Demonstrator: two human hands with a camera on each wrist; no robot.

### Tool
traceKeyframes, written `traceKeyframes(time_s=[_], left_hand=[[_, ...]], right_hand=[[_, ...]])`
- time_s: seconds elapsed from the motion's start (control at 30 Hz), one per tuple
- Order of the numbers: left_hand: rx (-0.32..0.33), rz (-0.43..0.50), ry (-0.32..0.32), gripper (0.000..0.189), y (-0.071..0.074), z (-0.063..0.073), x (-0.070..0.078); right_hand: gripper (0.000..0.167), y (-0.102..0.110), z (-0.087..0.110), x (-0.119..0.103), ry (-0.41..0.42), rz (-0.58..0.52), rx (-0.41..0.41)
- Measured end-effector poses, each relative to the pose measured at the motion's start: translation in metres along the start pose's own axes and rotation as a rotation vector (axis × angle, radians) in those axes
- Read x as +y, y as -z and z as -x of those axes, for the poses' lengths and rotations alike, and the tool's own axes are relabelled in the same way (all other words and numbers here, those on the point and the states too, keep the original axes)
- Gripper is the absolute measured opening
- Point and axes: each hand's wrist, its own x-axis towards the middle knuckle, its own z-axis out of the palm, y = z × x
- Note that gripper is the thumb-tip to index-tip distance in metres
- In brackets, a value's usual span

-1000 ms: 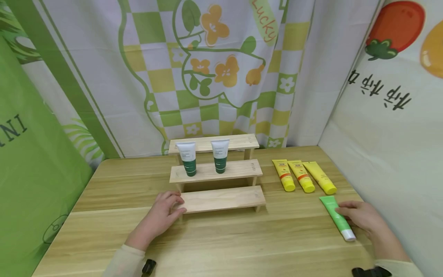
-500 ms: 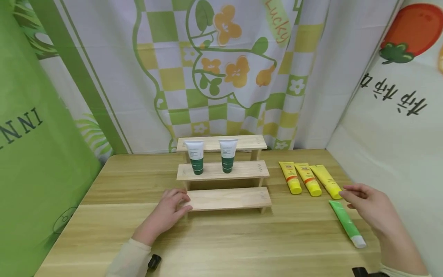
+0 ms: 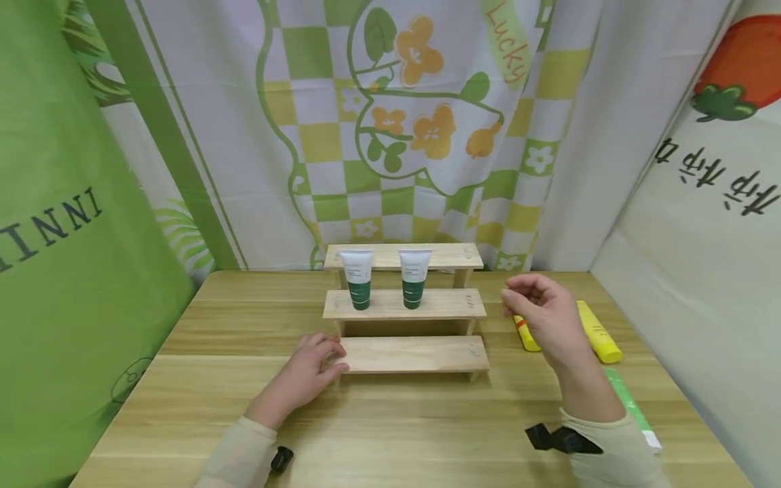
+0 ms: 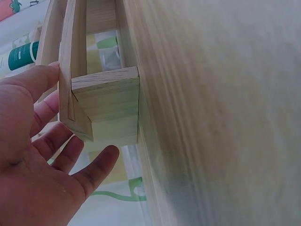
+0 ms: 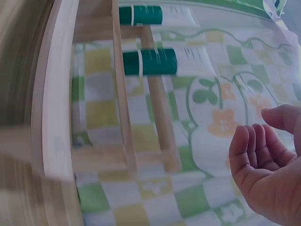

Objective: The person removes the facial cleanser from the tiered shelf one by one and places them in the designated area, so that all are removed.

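Note:
A stepped wooden rack (image 3: 403, 354) stands on the table. My left hand (image 3: 311, 369) holds the left end of its lowest step; in the left wrist view the thumb (image 4: 40, 80) lies against the plank and the other fingers curl beside its end. My right hand (image 3: 546, 318) is in the air to the right of the rack, fingers loosely curled around nothing. Beneath it lie a yellow tube (image 3: 526, 333) and another yellow tube (image 3: 598, 332); the one between them is hidden. A green tube (image 3: 628, 400) with a white cap is partly covered by my right forearm.
On the middle step stand a white-and-green tube (image 3: 358, 279) and a second white-and-green tube (image 3: 414, 278), caps down. A patterned curtain (image 3: 427, 135) hangs behind the table (image 3: 390, 434), with a green cloth (image 3: 79, 271) at left and a white one (image 3: 689, 230) at right.
My right hand has let go of the green tube, risen, and moved left over the yellow tubes. My left hand stays at the rack. The whole head view has shifted.

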Motion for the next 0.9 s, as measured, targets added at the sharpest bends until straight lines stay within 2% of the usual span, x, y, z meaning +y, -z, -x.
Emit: traceKeyframes(time_s=[0.2, 0.4, 0.67, 0.9], left_hand=[[-0.005, 0.003, 0.016, 0.017, -0.001, 0.0, -0.001], [-0.004, 0.013, 0.009, 0.017, 0.0, 0.0, 0.0], [0.008, 0.022, 0.01, 0.016, -0.002, -0.002, 0.0], [-0.001, 0.027, 0.022, 0.015, -0.003, -0.001, -0.002]], right_hand=[[0.021, -0.043, -0.02, 0.013, -0.026, -0.09, -0.057], [0.03, -0.073, -0.032, 0.029, -0.079, -0.153, -0.031], [0.033, -0.093, -0.044, 0.048, -0.029, -0.188, -0.015], [0.036, -0.102, -0.048, 0.059, -0.001, -0.147, 0.018]])
